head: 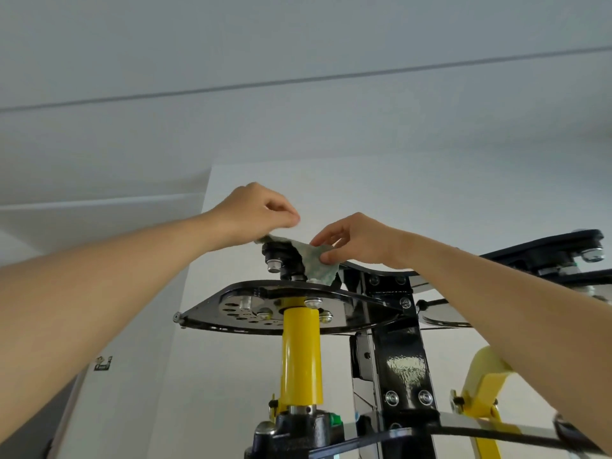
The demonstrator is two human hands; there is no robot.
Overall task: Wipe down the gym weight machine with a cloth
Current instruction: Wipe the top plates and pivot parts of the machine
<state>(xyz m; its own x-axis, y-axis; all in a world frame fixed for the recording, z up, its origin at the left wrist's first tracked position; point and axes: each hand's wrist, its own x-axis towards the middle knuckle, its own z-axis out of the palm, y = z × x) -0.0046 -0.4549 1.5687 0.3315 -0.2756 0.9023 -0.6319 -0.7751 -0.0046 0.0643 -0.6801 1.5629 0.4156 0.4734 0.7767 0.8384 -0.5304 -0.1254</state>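
Cloth (319, 261): greenish, drawn betw. both hands over black bolt hub (280, 255) atop top plate (205, 309), toward plate's rear edge.
L hand (253, 217): fingers curled, seems to pinch cloth's L end; prob. anchoring it so it stays taut.
R hand (357, 241): thumb + fingertips pinch R end, drawn down over hub.
Step (est.): wiping round hub, where a flat palm won't fit.
Below: yellow post (301, 352), black upright (397, 356).
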